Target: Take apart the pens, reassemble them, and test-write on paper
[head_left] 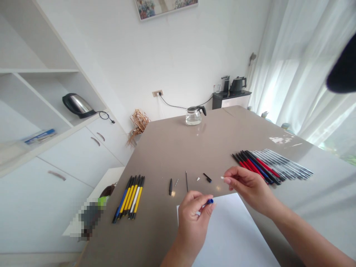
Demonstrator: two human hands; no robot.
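My left hand (194, 215) is closed around a blue pen barrel (210, 201), its open round end pointing up and right above the paper. Between the thumb and fingers of my right hand (243, 181) is a small white plastic piece (222, 177). Loose pen parts lie on the table just beyond my hands: a black tapered pen part (170, 187), a thin spring (176, 182), a dark ink refill (187, 181), another small white piece (198, 179) and a black clip part with a blue end (207, 178). A white sheet of paper (233, 233) lies beneath my hands.
Several yellow, blue and white pens (129, 198) lie at the left. Red, blue and black pens (250, 163) and clear pens (286, 165) are lined up at the right, partly behind my right hand. A glass pot (193, 116) stands at the far edge of the brown table (217, 144).
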